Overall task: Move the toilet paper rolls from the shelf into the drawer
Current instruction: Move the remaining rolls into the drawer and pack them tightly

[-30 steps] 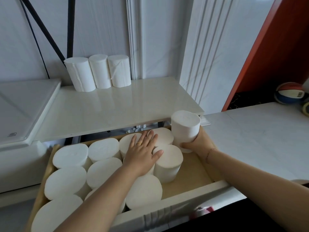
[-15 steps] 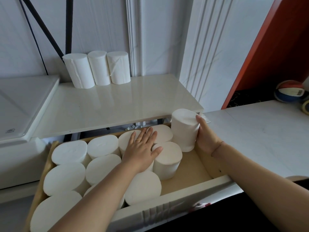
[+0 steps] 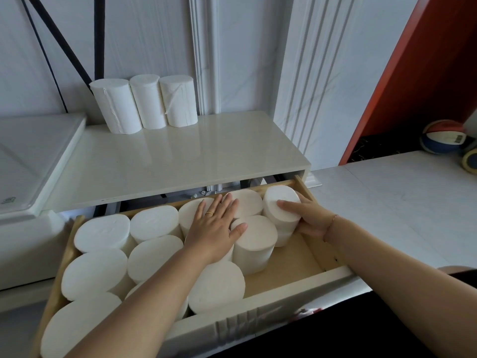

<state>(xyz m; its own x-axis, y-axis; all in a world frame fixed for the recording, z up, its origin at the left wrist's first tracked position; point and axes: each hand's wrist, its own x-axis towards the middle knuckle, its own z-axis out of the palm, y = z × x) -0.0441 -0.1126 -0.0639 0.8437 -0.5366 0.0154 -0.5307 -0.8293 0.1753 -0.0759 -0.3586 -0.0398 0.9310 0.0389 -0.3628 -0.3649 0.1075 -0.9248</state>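
head view, a roll being set down. the right hand grips the held roll from its outer side, fingers curled round the wall and thumb laid over the top face, so that the roll can be steered upright into the back right corner of the drawer. the roll stands against the two packed rolls nearest it. whether its base touches the drawer floor cannot be told, as a neighbour hides it. the left hand holds nothing: it lies flat, fingers straight, on the tops of the packed rolls in the back row, thumb on the roll in front. judged purpose: to steady these rolls so the newcomer does not tip or shove them. the packed rolls stand on end, touching, and fill the left and middle of the drawer. bare wood shows at the front right, with room for more. three rolls stand upright side by side at the back of the shelf, near the wall, not yet moved. judged progress: most of the task is done. a ball lies at far right, beyond the white surface.
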